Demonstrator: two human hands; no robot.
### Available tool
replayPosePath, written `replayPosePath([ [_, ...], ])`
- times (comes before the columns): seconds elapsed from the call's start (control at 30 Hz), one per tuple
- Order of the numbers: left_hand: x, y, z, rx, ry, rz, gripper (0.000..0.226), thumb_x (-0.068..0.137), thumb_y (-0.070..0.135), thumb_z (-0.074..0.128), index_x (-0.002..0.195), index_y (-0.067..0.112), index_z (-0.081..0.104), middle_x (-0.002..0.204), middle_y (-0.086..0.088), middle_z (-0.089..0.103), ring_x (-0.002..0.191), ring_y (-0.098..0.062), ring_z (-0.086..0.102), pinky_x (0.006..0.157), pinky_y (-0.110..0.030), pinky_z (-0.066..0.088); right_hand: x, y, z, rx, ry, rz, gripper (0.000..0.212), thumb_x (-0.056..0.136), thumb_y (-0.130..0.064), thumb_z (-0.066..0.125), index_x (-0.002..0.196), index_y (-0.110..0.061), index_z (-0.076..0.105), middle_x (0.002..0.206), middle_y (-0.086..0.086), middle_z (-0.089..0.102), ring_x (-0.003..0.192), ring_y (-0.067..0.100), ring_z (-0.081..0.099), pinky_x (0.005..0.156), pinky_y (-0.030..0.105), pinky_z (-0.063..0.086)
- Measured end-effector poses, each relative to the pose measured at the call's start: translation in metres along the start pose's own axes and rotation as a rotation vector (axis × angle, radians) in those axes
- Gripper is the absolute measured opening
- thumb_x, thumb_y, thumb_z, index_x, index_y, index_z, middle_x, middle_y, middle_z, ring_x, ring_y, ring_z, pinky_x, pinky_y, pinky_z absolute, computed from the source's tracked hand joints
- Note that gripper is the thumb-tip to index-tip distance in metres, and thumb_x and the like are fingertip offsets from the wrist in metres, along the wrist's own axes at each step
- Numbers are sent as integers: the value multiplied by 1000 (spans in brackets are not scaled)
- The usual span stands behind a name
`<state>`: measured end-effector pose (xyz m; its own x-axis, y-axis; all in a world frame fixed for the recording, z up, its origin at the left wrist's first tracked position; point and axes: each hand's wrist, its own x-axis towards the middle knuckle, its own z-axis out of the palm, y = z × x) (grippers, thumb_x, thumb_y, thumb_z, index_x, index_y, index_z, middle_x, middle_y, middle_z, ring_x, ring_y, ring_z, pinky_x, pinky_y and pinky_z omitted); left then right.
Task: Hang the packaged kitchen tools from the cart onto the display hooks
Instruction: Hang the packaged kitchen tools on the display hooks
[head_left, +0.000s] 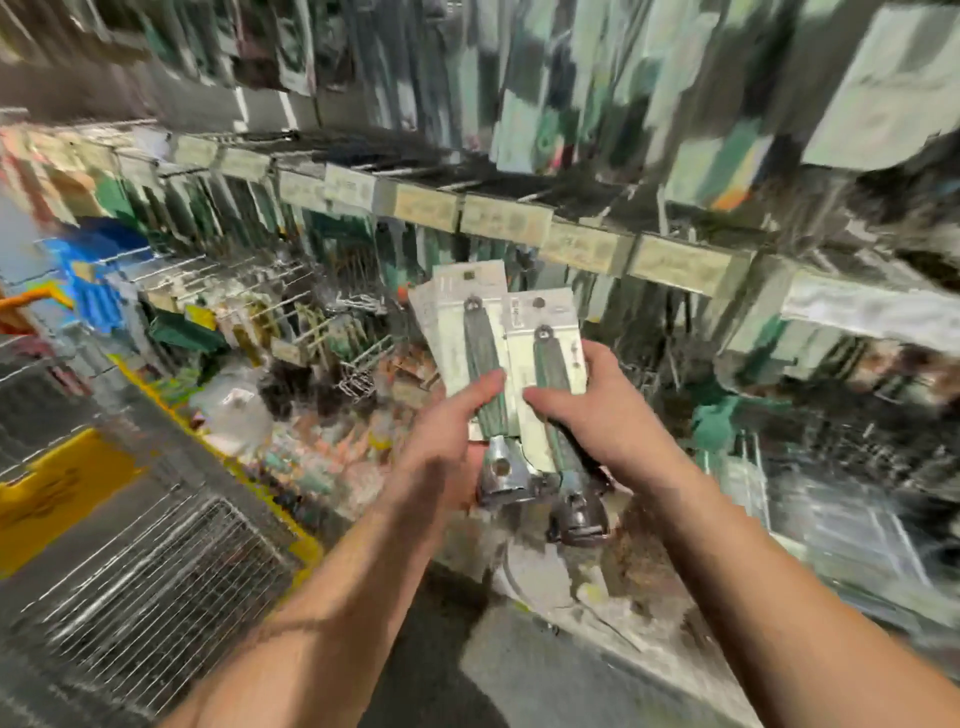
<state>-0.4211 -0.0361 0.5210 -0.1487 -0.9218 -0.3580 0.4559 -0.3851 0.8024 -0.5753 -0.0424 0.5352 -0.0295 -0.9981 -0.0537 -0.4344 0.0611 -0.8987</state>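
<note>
Left thumb (485, 387) lies flat across the green handle of the left packaged tool (480, 358), the remaining fingers curled behind its card; the left hand (447, 441) thus grips this package from below. Right thumb (540, 397) presses the front of the right packaged tool (548, 364), with the other fingers wrapped round the card's right edge; the right hand (608, 410) grips it likewise. Both packages stand upright, side by side and overlapping slightly; further cards are stacked behind the left one, count indeterminate. The metal heads (524, 483) of the tools hang below the hands. The packages are held in front of the display rack; a row of price labels (582, 244) runs just above them; hooks are too blurred to distinguish. The wire cart (156, 582) lies lower left, well apart.
</note>
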Motion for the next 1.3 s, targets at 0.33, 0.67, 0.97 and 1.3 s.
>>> replayPosePath([
  [0.33, -10, -29, 170, 20, -113, 186, 42, 87, 11, 73, 128, 15, 60, 111, -10, 75, 101, -32, 73, 71, -46, 62, -46, 10, -168, -179, 304, -144, 37, 84, -37, 71, 115, -41, 52, 106, -18, 66, 95, 5, 63, 71, 19, 46],
  [0.67, -7, -7, 233, 107, -253, 291, 57, 81, 18, 79, 133, 22, 58, 106, 3, 77, 95, -14, 74, 81, -48, 61, -55, 2, -249, -255, 528, -120, 67, 87, -41, 70, 144, -24, 39, 102, -17, 63, 79, -1, 61, 60, 20, 45],
  [0.97, 1, 31, 256, 10, -404, 291, 70, 70, 17, 77, 136, 14, 53, 106, -2, 75, 88, -14, 74, 69, -34, 61, -46, -30, -285, -308, 777, -96, 76, 87, -44, 67, 150, -22, 31, 113, -6, 65, 75, 10, 68, 69, 41, 60],
  [1.3, 7, 52, 263, 27, -476, 327, 46, 87, 11, 71, 131, 14, 57, 103, -2, 78, 89, -16, 75, 71, -34, 61, -29, -51, -292, -266, 877, -154, 75, 90, -39, 65, 152, -19, 28, 104, -6, 61, 72, 17, 68, 56, 34, 56],
])
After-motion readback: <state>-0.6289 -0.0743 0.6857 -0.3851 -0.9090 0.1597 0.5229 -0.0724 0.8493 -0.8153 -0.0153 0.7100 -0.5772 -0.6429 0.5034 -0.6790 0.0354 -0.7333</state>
